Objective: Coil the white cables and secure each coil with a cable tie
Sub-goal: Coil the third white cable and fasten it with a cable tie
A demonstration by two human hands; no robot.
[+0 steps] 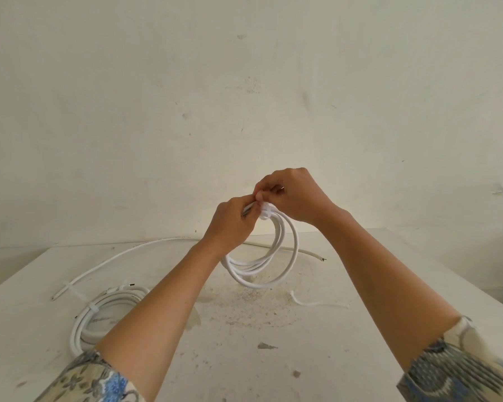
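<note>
A coil of white cable hangs above the table, held up at its top by both hands. My left hand grips the top of the coil, fingers curled round the strands. My right hand pinches a white cable tie that wraps the coil's top. A second white coil lies flat on the table at the left, bound with a cable tie. A loose straight white cable runs across the back of the table.
The worn white table stands against a pale wall. A loose cable tie lies at the right of centre, another across the straight cable's left end. The cable's bare end lies right.
</note>
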